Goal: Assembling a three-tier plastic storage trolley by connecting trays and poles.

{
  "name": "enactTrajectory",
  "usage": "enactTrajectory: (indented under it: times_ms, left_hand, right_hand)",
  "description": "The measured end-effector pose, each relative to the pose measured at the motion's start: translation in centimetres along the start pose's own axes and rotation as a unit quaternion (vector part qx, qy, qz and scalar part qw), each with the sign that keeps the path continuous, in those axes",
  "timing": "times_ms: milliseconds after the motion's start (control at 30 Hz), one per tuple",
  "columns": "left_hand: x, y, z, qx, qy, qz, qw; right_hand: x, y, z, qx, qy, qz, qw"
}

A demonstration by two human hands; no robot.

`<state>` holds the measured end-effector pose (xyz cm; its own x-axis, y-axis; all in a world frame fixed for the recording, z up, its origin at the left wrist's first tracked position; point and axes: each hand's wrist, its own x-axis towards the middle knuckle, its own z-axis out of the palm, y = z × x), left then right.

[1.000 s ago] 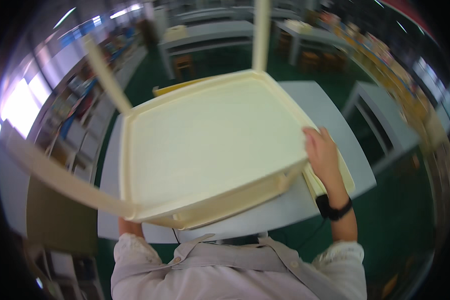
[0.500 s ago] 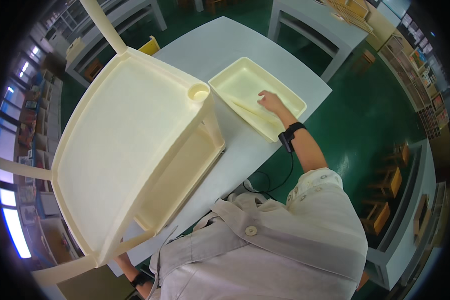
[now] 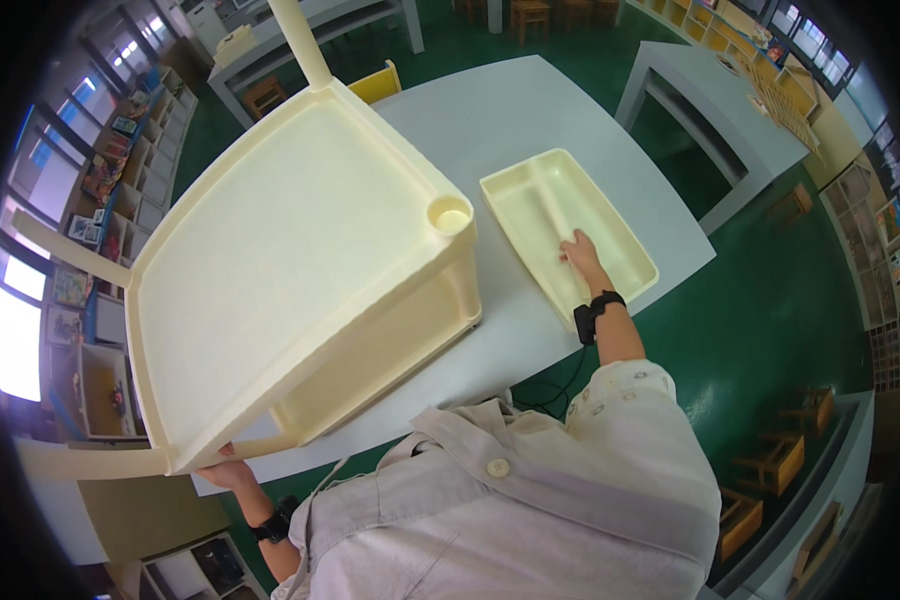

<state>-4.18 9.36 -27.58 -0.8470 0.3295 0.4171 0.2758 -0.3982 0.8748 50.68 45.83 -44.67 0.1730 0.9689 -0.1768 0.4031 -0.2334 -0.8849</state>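
Note:
A cream plastic cart [image 3: 290, 260] with a tray-like top and a round cup recess stands at the left on the grey table. My left hand [image 3: 230, 473] is closed on its near lower edge, and some of the fingers are hidden behind the rim. To the right of the cart lies a shallow cream tray [image 3: 620, 240]. A long cream tube [image 3: 547, 198] lies slanting inside it, slightly blurred. My right hand [image 3: 585, 258] is over the tray, its fingers curled around the near part of the tube.
Cream poles [image 3: 305, 50] rise from the cart's corners. A yellow chair [image 3: 375, 85] is behind the table [image 3: 470, 100]. Another grey table [image 3: 710, 110] stands at the far right. Small wooden stools [image 3: 775, 460] line the right side. A black cable [image 3: 545, 395] hangs near my right forearm.
My right hand has come down to the tube, which has shifted from the tray's left side toward its middle. My left hand shows more at the cart's edge. The whole view has turned.

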Motion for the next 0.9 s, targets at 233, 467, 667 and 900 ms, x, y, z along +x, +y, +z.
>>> enactTrajectory:
  times_ms: [233,467,667,900]
  left_hand:
    - [3.4,-2.6,-2.8,-0.121,-0.083,-0.016,0.989]
    - [2.5,-3.8,-1.4,-0.005,-0.068,0.049,0.996]
    - [1.7,-2.2,0.4,-0.102,-0.047,0.003,0.994]
    - [1.5,-3.1,-0.5,-0.085,-0.042,-0.004,0.995]
  right_hand:
    - [-7.4,-18.8,-6.0,0.530,-0.126,-0.233,0.805]
    - [-15.0,-32.1,-6.1,0.481,-0.260,-0.447,0.708]
    - [-16.2,-37.4,-2.4,0.542,-0.393,-0.284,0.686]
    - [-16.7,-37.8,-0.4,0.419,-0.307,-0.313,0.795]
